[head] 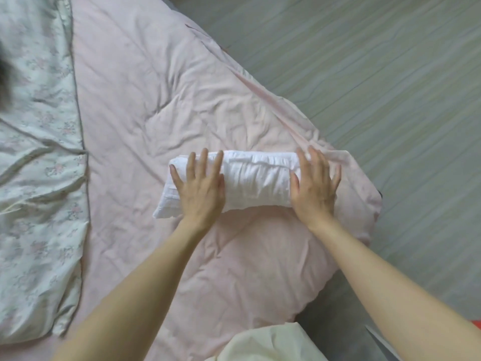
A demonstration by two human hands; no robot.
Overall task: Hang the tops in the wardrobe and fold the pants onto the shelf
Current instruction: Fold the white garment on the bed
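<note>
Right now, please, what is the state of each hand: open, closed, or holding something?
Left hand: open, fingers straight, pressing flat on the folded white garment.
Right hand: open, fingers straight, pressing on the same garment's other end.

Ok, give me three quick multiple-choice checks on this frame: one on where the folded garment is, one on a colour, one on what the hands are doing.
1. Where does the folded white garment lie?
A. on the floor
B. on the pink duvet, near its corner
C. on a wardrobe shelf

2. What colour is the patterned bedding at the left?
A. pale green with a floral print
B. plain red
C. black

3. How are the hands placed?
A. both hanging idle
B. one holds a hanger
C. left hand and right hand lie flat on the garment's ends

Answers:
1 B, pink fabric surrounds it.
2 A, small flowers show.
3 C, fingers are straight and spread.
</note>
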